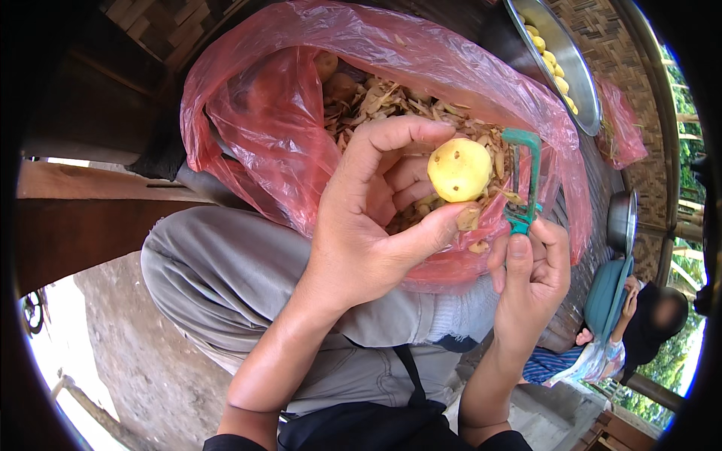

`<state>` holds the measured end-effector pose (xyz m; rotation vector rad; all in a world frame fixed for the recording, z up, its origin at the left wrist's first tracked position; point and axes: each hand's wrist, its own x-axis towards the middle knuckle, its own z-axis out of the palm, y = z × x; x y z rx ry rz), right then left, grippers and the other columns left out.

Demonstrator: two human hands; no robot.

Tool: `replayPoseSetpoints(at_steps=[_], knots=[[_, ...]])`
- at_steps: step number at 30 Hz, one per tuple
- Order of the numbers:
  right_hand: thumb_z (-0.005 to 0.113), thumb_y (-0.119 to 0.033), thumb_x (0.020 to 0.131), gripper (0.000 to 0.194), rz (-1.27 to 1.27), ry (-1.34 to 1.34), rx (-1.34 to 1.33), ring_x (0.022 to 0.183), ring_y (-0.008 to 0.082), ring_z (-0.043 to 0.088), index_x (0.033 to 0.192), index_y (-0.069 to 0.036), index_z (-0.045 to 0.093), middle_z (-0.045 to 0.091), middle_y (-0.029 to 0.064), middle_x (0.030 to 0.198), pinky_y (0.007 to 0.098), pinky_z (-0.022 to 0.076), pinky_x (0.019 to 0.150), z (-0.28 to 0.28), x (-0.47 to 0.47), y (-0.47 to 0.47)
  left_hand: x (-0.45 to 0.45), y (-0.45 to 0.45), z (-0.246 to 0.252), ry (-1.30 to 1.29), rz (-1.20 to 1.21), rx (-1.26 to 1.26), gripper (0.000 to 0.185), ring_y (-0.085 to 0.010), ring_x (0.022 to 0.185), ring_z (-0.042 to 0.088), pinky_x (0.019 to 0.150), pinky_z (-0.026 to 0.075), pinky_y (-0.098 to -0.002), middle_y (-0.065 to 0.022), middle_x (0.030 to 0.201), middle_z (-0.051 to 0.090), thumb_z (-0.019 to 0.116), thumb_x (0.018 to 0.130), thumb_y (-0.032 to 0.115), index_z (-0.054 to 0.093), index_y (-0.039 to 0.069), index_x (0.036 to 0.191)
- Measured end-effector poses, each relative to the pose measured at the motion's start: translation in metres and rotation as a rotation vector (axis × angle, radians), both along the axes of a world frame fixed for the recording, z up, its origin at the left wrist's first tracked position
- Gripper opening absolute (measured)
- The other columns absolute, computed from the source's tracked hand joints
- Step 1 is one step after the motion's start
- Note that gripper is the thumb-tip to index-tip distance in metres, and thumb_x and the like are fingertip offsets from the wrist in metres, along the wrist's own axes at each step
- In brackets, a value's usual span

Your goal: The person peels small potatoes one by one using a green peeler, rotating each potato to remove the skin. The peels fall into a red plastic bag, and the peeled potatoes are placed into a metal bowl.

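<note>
A peeled yellow potato (459,170) with a few dark eyes sits in my left hand (366,225), held between the fingertips and the thumb. A scrap of brown peel (468,218) clings by the thumb tip. My right hand (530,270) grips the lower end of a green Y-shaped peeler (533,175), whose blade side faces the potato from a short distance. Bits of peel hang on the peeler. Beneath both hands a red plastic bag (265,141) lies open, holding a heap of potato peelings (383,101) and some unpeeled potatoes (338,85).
A metal basin (589,107) of peeled potatoes stands at the upper right. Near it are a small red bag (623,127) and a metal bowl (620,222). At the right, another person (598,358) holds a teal basin (606,299). My bent leg (225,270) borders the bag.
</note>
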<state>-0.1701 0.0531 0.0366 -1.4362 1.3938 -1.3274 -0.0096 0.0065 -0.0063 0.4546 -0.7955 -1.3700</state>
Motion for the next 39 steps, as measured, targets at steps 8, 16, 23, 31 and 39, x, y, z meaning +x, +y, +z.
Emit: replayPoseSetpoints(at_steps=[8,16,23,31,39], knots=[[0.063,-0.004,0.087,0.026,0.020,0.077,0.013,0.066,0.0081,0.058,0.111,0.002,0.057,0.061,0.0087,0.091,0.0197,0.0473,0.060,0.000,0.010,0.012,0.000,0.002,0.003,0.050,-0.019,0.039,0.045,-0.0183,0.108,0.056,0.093,0.049,-0.0302,-0.0122,0.120,0.048,0.066,0.077,-0.010,0.047,-0.004,0.118],[0.062,0.000,0.086,0.025,-0.114,0.310,-0.014,0.076,0.0081,0.059,0.110,0.003,0.058,0.061,0.0066,0.092,0.0206,0.0485,0.065,0.002,0.013,0.003,-0.005,0.005,0.001,0.005,0.036,0.022,0.045,-0.0184,0.108,0.056,0.092,0.049,-0.0292,-0.0108,0.118,0.048,0.068,0.075,-0.010,0.049,-0.002,0.116],[0.058,-0.003,0.090,0.023,-0.118,0.126,0.050,0.072,0.0053,0.056,0.113,0.001,0.054,0.061,0.0055,0.088,0.0180,0.0445,0.058,-0.011,0.008,-0.014,-0.001,0.003,0.001,0.062,-0.085,0.025,0.046,-0.0188,0.110,0.055,0.093,0.048,-0.0310,-0.0114,0.121,0.050,0.064,0.080,-0.004,0.046,-0.003,0.123],[0.061,-0.007,0.089,0.028,0.009,0.025,-0.039,0.060,0.0046,0.053,0.115,0.001,0.053,0.061,0.0067,0.080,0.0158,0.0393,0.051,-0.007,0.001,0.006,-0.002,0.000,0.003,0.091,-0.127,0.170,0.051,-0.0203,0.101,0.059,0.087,0.052,-0.0337,-0.0139,0.119,0.054,0.067,0.084,0.010,0.044,-0.003,0.127],[0.065,-0.001,0.084,0.027,-0.002,0.209,-0.034,0.071,0.0095,0.062,0.110,0.003,0.059,0.063,0.0084,0.091,0.0214,0.0501,0.064,-0.005,0.005,0.006,0.003,0.005,0.006,0.025,-0.137,0.258,0.037,-0.0129,0.099,0.060,0.086,0.050,-0.0259,-0.0105,0.110,0.061,0.064,0.083,-0.002,0.050,-0.004,0.117]])
